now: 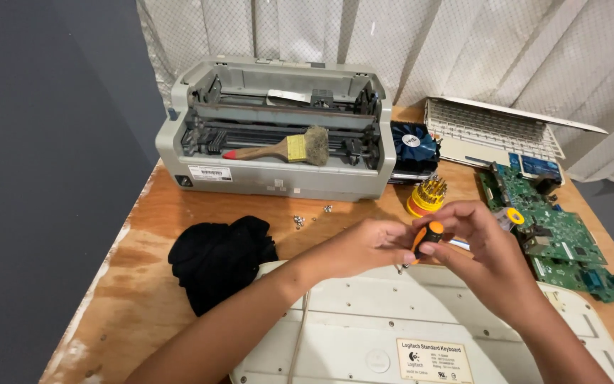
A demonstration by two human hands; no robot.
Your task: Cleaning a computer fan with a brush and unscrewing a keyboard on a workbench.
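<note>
At the left of the wooden table (151, 284) lies a crumpled black cloth (220, 259), and behind it stands an opened grey dot-matrix printer (278, 131) with a wooden-handled paintbrush (282, 149) resting across its mechanism. A few small loose screws (298, 220) lie on the table just in front of the printer. Near the front edge, an off-white keyboard (406, 320) lies upside down, its cable (297, 334) trailing toward the viewer. Above its upper edge the left hand (364, 245) has its fingers curled shut around the lower part of an orange-and-black screwdriver (426, 236), whose tip points down at the keyboard's back. The right hand (481, 242) meets it from the other side, thumb and fingertips pinched on the screwdriver's handle. Just behind the hands stands a round yellow bit holder (426, 196), with a blue cooling fan (412, 146) beyond it. Farther right lie a white laptop shell (492, 131) and a green circuit board (556, 238).
</note>
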